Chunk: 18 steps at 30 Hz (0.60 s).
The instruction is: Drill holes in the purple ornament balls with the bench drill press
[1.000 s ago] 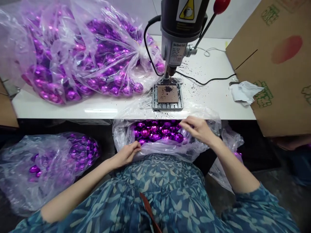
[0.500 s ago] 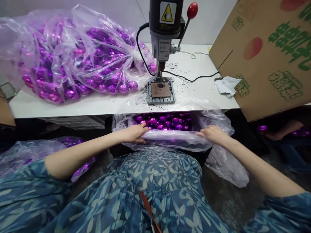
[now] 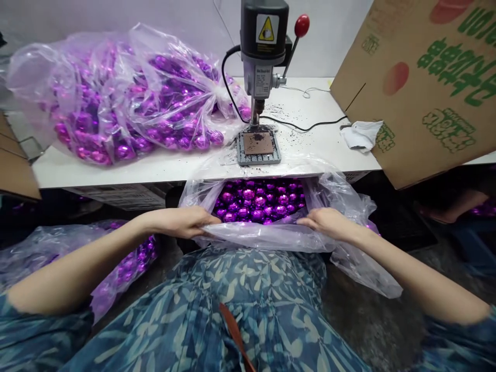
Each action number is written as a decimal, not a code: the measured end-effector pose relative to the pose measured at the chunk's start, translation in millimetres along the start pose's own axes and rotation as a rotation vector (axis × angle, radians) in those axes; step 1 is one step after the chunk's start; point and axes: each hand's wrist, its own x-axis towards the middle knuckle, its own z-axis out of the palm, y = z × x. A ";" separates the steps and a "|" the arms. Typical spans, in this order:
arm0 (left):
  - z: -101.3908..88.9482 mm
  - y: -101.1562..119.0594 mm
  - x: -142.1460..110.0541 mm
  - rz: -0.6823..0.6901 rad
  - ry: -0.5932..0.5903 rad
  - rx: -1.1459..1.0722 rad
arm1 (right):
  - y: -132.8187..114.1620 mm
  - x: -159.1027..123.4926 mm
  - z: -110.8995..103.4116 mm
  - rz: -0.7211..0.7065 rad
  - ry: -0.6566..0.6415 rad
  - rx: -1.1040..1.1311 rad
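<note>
Beyond the hands, the table (image 3: 170, 169) runs across, its front edge just past the open bag (image 3: 263, 237). The drill (image 3: 263, 46) stands on it, ahead of the gap between the hands, a brown block (image 3: 258, 143) on its base and dark crumbs (image 3: 277, 109) scattered about. Its cord (image 3: 310, 127) trails to the right. The tied bag (image 3: 135, 103), full of purple balls, fills the table ahead and to the left of the left hand (image 3: 189, 222). A white cloth (image 3: 360, 135) lies ahead and to the right of the right hand (image 3: 329, 225), against the big box (image 3: 422, 98). The low bag (image 3: 127, 261) sits beneath the left forearm, which partly covers it. Another person's arm (image 3: 461, 206) shows well to the right of the right hand.

The open bag is between the hands, close to the body, its mouth spread and its balls (image 3: 258, 199) in plain sight. The left hand's fingers are closed on the left part of the near rim; the right hand's fingers are closed on the right part, thumb and fingertips together.

Compared with half a second ago, the left hand has moved outward to the left, off the middle of the rim, and more balls show between the hands.
</note>
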 end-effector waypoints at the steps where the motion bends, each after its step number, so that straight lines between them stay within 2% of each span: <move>1: 3.1 1.7 5.5 0.022 0.005 -0.002 | 0.1 19.5 -7.7 -0.021 0.011 0.009; 3: 6.9 5.5 16.0 0.058 0.003 -0.002 | -10.2 61.1 -17.0 -0.077 0.068 0.015; 5: 6.6 8.1 21.7 0.062 0.004 -0.001 | -35.6 101.4 -14.6 -0.154 0.138 0.020; 9: -0.5 6.8 15.7 0.063 0.042 -0.013 | -96.0 162.6 17.7 -0.409 0.183 0.028; 11: -1.1 3.6 9.3 0.062 0.085 -0.004 | -108.9 182.9 35.4 -0.490 0.181 0.035; 14: 5.5 -2.2 3.0 0.074 0.132 -0.019 | -96.4 206.5 49.9 -0.494 0.186 0.059; 18: 19.2 -9.8 -0.1 0.091 0.172 -0.069 | -49.5 235.2 43.6 -0.370 0.182 0.113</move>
